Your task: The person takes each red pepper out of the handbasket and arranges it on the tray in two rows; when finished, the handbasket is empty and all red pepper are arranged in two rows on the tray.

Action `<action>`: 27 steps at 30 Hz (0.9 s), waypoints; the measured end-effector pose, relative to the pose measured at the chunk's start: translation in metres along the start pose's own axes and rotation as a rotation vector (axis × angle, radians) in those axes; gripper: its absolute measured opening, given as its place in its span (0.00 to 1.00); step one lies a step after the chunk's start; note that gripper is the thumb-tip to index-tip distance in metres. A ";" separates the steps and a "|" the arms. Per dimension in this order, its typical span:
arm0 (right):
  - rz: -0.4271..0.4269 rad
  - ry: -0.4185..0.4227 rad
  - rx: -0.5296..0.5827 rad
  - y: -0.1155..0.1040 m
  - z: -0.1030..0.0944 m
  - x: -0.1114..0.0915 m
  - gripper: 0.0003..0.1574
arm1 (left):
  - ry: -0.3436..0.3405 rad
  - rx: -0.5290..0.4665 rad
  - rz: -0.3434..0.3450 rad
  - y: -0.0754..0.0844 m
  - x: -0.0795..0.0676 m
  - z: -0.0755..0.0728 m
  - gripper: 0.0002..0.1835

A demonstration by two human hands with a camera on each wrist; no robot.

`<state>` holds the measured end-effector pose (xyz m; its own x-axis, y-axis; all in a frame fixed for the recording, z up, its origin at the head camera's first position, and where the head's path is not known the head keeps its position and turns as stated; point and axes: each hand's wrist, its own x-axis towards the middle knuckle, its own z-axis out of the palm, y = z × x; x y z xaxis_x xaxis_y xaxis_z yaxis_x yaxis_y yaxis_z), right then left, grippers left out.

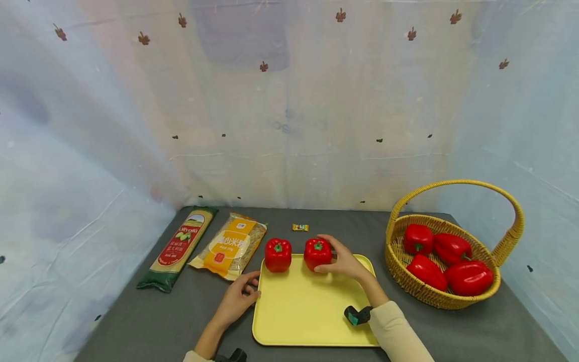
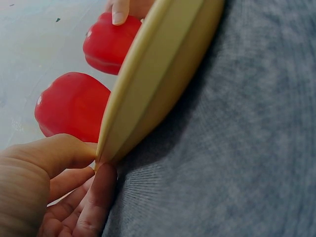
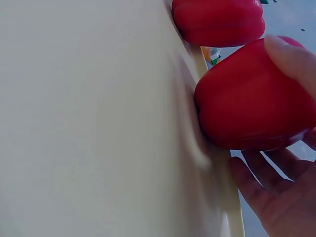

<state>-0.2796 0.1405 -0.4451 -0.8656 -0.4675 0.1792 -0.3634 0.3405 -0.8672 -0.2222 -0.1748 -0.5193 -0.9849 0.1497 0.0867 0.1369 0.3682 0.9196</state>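
On the yellow tray [image 1: 312,311], two red bell peppers stand along the far edge. One bell pepper [image 1: 278,255] is at the far left corner with no hand on it. My right hand [image 1: 341,261] holds the other bell pepper [image 1: 317,254], thumb on its near side and fingers round its far side. In the right wrist view this pepper [image 3: 252,98] sits at the tray's rim [image 3: 224,182]. My left hand [image 1: 236,297] is at the tray's left edge. The left wrist view shows its thumb and finger pinching the rim [image 2: 133,89].
A wicker basket [image 1: 393,251] with several red bell peppers stands on the right. Left of the tray lie a green-ended pasta bag [image 1: 178,251] and an orange-and-clear food bag [image 1: 230,246]. A small yellow packet [image 1: 300,228] lies behind the tray on the grey table [image 1: 135,327].
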 end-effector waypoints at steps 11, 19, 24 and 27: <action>0.003 0.015 0.035 0.006 0.001 0.001 0.48 | 0.015 -0.001 0.009 0.004 -0.001 0.000 0.25; 0.006 0.024 0.049 0.007 0.003 0.001 0.48 | 0.011 0.017 0.022 0.004 -0.001 0.000 0.24; 0.006 0.017 0.047 0.007 0.002 0.000 0.49 | 0.004 0.023 0.028 0.004 -0.001 -0.001 0.24; 0.005 0.014 0.040 0.008 0.002 0.000 0.49 | 0.006 0.021 0.012 0.004 -0.001 -0.001 0.24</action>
<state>-0.2820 0.1412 -0.4530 -0.8723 -0.4541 0.1813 -0.3453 0.3094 -0.8860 -0.2211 -0.1742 -0.5158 -0.9838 0.1490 0.0997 0.1507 0.3855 0.9103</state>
